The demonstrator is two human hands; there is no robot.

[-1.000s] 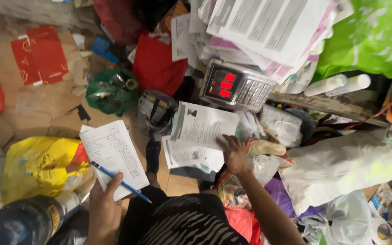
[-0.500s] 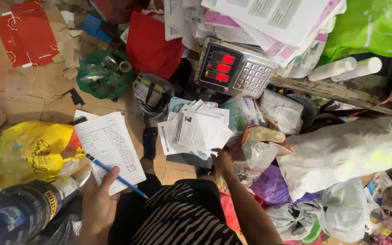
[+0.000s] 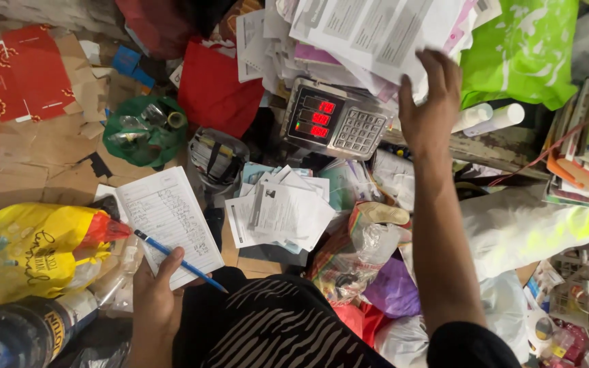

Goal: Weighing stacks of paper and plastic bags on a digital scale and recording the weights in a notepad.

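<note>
Two hands are at work here, and both are mine. My left hand [image 3: 153,294] has its grip closed on a lined sheet of paper [image 3: 170,222] covered in handwriting, with a blue pen [image 3: 180,261] pinned across the sheet under my thumb; the pen lies slantwise over the lower part of the page, its tip pointing toward my striped lap [image 3: 277,327]. My right hand [image 3: 429,102] is raised well away from that, fingers spread and its grip open, holding nothing that I can see; the fingertips touch or nearly touch the lower edge of the big heap of printed papers [image 3: 369,34] above. Just left of that hand sits a weighing scale [image 3: 339,123] with red lit digits and a keypad. Below the scale, between my two hands, lies a loose fan of printed sheets [image 3: 281,215]. A yellow plastic bag [image 3: 28,249] lies on the floor left of the lined sheet, a dark bottle [image 3: 15,334] lies below the bag, and a green bag [image 3: 141,133] of small things rests above the sheet.
</note>
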